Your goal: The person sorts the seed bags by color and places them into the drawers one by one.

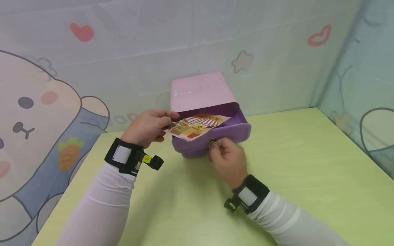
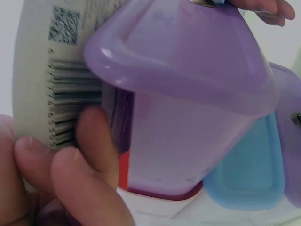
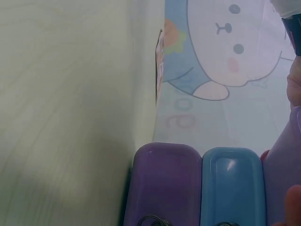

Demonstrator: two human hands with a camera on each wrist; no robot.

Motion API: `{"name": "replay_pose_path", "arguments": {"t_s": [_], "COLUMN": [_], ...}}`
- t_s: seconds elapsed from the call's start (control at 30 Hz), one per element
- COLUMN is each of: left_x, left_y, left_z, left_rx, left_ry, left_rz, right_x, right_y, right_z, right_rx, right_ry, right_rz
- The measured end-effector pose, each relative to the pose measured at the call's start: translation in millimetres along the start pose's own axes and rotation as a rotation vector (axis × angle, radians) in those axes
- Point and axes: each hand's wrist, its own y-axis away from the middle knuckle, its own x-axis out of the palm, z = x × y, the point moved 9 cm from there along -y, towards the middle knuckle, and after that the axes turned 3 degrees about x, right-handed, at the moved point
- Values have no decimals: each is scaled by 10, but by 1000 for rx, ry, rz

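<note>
My left hand (image 1: 146, 128) pinches the left edge of a flat, colourful printed booklet or card (image 1: 195, 127) with a striped awning picture. Its back, with a barcode (image 2: 61, 99) and a square code, shows in the left wrist view. The card slants over the rim of a pulled-out purple drawer (image 1: 184, 145), its far end over the opening. With thumb and finger my right hand (image 1: 229, 160) holds the ring pull (image 1: 213, 142) on the drawer's front. The drawer belongs to a small cabinet with a pink top (image 1: 200, 90). Most of the drawer's inside is hidden.
Below the pulled-out drawer are a blue drawer (image 3: 233, 183) and another purple drawer (image 3: 167, 179), both with ring pulls. The cabinet stands on a pale yellow-green table (image 1: 292, 153), near a cartoon-printed cloth backdrop (image 1: 138, 51). A thin flat thing (image 3: 159, 66) lies farther along the table.
</note>
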Motion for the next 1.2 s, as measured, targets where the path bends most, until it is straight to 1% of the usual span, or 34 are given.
{"name": "replay_pose_path", "arguments": {"t_s": [0.1,0.2,0.33,0.43,0.57,0.73,0.97,1.07,1.2], "left_x": [35,55,76,107,166,230,272,290,302], "left_y": [-22,-24,-5,7,17,24,48,57,72], "left_z": [-15,-45,-106,-142,-162,-169,-179,-202,-269], "left_rx": [22,46,99,131,142,140,151,186,256], "left_ry": [25,16,-50,-101,-143,-143,-170,-234,-386], "left_rz": [-23,-50,-85,-92,-69,-19,20,18,-13], "right_x": [-20,-34,-49,-55,-50,-47,-52,-54,-53], "right_y": [11,15,20,22,20,21,20,25,29], "right_z": [2,10,27,35,31,35,52,53,55], "right_rx": [-1,-9,-17,-18,-11,-8,-11,-11,-9], "right_ry": [11,21,29,31,31,28,38,41,43], "right_rz": [-16,-28,-39,-43,-39,-35,-29,-30,-31]}}
